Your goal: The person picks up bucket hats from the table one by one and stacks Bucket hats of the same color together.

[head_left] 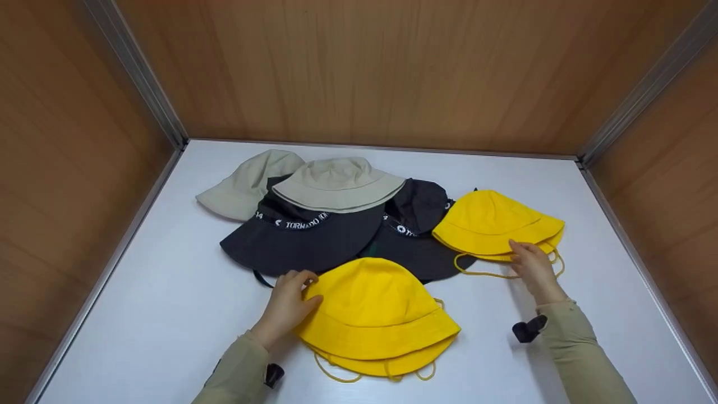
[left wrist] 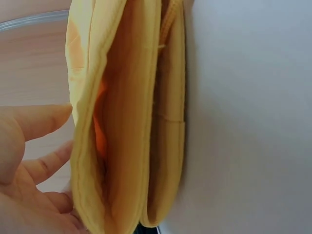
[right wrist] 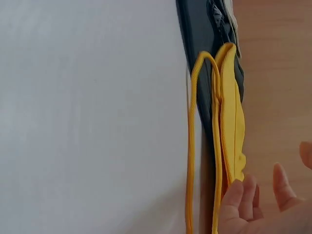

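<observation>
Two yellow bucket hats, one nested over the other, form a stack (head_left: 376, 297) at the front middle of the white table. My left hand (head_left: 289, 303) is at the stack's left side, thumb and fingers spread and curved against the crown. In the left wrist view the layered yellow brims (left wrist: 126, 122) stand beside the fingers. Farther right lies another yellow hat (head_left: 493, 221) with a loose cord (head_left: 485, 273). My right hand (head_left: 533, 266) is at its front brim; in the right wrist view some fingertips (right wrist: 234, 190) touch the hat's edge while others are spread apart.
Behind the stack, two black wide-brimmed hats (head_left: 314, 244) with white lettering lie overlapping. A beige hat (head_left: 339, 185) rests on them, and another beige hat (head_left: 238, 191) lies at the back left. Wood-grain panels (head_left: 359, 73) with metal edging enclose the table's back and sides.
</observation>
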